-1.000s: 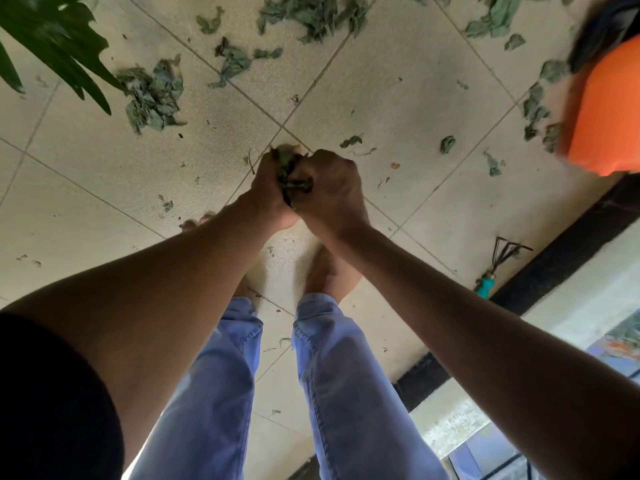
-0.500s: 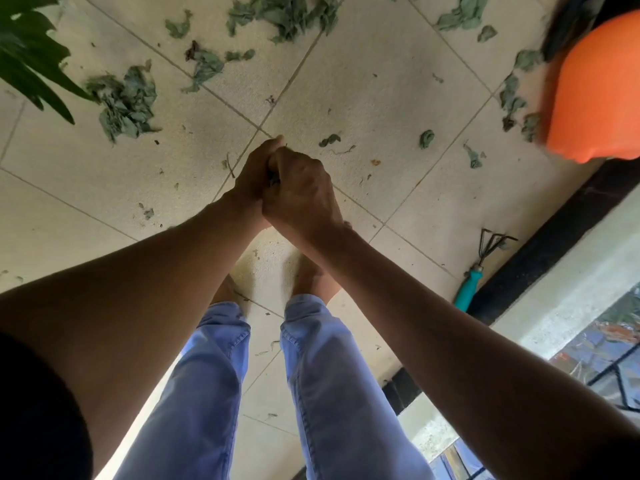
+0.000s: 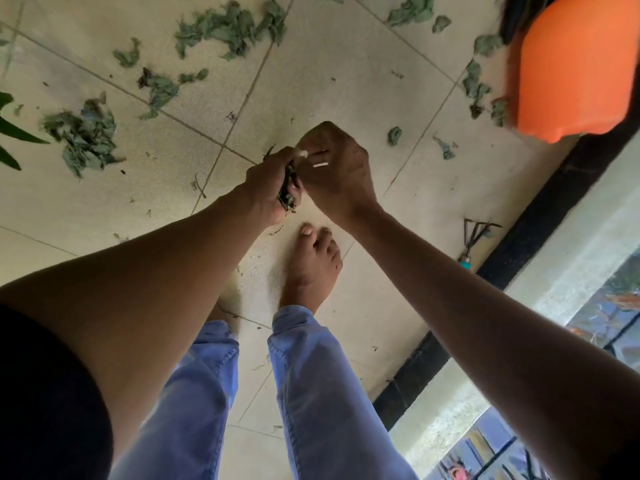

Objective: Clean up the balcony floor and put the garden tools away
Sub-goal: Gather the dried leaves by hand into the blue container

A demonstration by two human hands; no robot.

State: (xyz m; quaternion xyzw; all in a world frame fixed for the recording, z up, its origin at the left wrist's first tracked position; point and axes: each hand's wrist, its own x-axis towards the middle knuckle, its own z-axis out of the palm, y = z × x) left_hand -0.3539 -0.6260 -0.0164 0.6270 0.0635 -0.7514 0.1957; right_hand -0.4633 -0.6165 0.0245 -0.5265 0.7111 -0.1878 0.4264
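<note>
My left hand (image 3: 266,188) is closed around a dark bunch of dried leaves (image 3: 288,192), held above the tiled floor (image 3: 329,64). My right hand (image 3: 337,168) sits right beside it, fingers curled, touching the bunch at its upper edge; whether it grips any leaves I cannot tell. Loose dried leaves lie on the tiles: a heap at the left (image 3: 86,136), another at the top (image 3: 230,29), and scraps at the right (image 3: 479,86). A small hand rake with a teal handle (image 3: 474,237) lies on the floor by the dark border strip.
An orange container (image 3: 575,67) stands at the upper right. A dark border strip (image 3: 540,216) and a pale low wall (image 3: 568,261) run along the right. Green plant leaves (image 3: 14,133) reach in from the left. My bare foot (image 3: 310,268) stands below my hands.
My hands have parted slightly, so the leaf bunch shows in my left hand. The view has shifted, and my bare foot now shows below my hands.
</note>
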